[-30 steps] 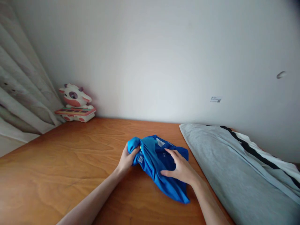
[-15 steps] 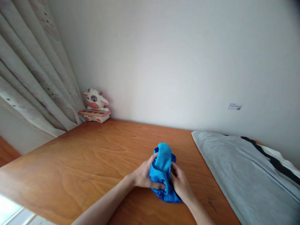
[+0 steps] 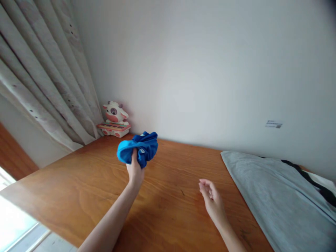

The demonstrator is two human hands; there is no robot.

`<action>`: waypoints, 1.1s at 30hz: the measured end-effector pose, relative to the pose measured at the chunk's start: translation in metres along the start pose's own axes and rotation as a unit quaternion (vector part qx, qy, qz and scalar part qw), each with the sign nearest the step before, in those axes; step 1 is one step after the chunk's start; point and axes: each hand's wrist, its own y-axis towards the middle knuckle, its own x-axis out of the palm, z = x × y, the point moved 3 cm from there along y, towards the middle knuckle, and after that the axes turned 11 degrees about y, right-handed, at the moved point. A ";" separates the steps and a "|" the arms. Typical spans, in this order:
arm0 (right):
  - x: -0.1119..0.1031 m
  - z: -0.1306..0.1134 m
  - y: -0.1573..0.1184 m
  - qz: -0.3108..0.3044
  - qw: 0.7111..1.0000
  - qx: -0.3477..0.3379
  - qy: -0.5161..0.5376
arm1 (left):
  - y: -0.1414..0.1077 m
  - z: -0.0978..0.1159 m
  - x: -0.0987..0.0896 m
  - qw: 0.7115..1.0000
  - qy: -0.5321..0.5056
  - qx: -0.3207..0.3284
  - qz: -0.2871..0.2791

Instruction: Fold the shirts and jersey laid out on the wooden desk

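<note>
My left hand (image 3: 135,169) grips a bundled blue cloth garment (image 3: 151,145), thumb across its near side. The bundle is held up over the left half of the wooden table. Its light-blue part (image 3: 123,148) loops out to the left, while the darker blue folds bunch up on the right. A small white tag shows near my thumb. What kind of garment it is cannot be made out. Off to the right, my right hand (image 3: 211,197) hovers over the table with nothing in it, its fingers loosely curled and apart from the thumb.
Grey fabric (image 3: 259,185) with black and white edges covers the right side of the wooden table (image 3: 170,217). A cow-shaped toy keyboard (image 3: 114,120) stands in the far left corner, beside a pale curtain (image 3: 52,77). A white wall with a small label (image 3: 273,124) rises behind.
My left hand has carried the blue garment up and to the left, toward the cow toy. My right hand has let go of it and stays at the right. The view has shifted slightly.
</note>
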 end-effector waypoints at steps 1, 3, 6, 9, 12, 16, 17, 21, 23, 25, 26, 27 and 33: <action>0.001 0.000 0.000 -0.004 1.000 0.000 -0.003 | 0.005 -0.001 -0.005 0.999 -0.044 -0.021 0.015; 0.003 -0.002 -0.002 -0.018 1.000 -0.004 -0.011 | 0.005 -0.005 -0.009 0.991 -0.116 -0.064 0.006; 0.006 -0.004 -0.004 -0.040 0.999 -0.009 -0.026 | -0.012 -0.011 -0.001 0.965 -0.180 -0.158 -0.110; 0.007 -0.002 -0.005 -0.046 0.998 -0.010 -0.035 | -0.034 -0.012 0.012 0.940 -0.184 -0.207 -0.198; 0.005 0.000 -0.003 -0.041 0.998 -0.024 -0.048 | -0.051 -0.018 0.023 0.941 -0.082 -0.201 -0.259; -0.017 -0.010 0.013 0.000 0.983 -0.115 -0.143 | -0.069 -0.028 0.029 0.913 0.220 0.034 -0.341; -0.028 -0.016 0.017 0.020 0.970 -0.144 -0.194 | -0.075 -0.030 0.030 0.872 0.296 0.124 -0.370; -0.082 -0.032 0.029 0.129 0.877 -0.112 -0.448 | -0.094 -0.047 0.032 0.642 0.491 0.331 -0.487; -0.110 -0.035 0.028 0.198 0.813 -0.015 -0.547 | -0.095 -0.054 0.031 0.583 0.528 0.352 -0.508; -0.133 -0.033 0.024 0.243 0.757 0.078 -0.602 | -0.094 -0.055 0.032 0.566 0.539 0.370 -0.503; -0.142 -0.032 0.022 0.250 0.739 0.114 -0.615 | -0.093 -0.056 0.032 0.564 0.540 0.376 -0.498; -0.149 -0.030 0.021 0.251 0.729 0.140 -0.621 | -0.093 -0.056 0.033 0.563 0.541 0.380 -0.496; -0.175 -0.023 0.025 0.227 0.754 0.174 -0.591 | -0.093 -0.058 0.032 0.559 0.539 0.395 -0.491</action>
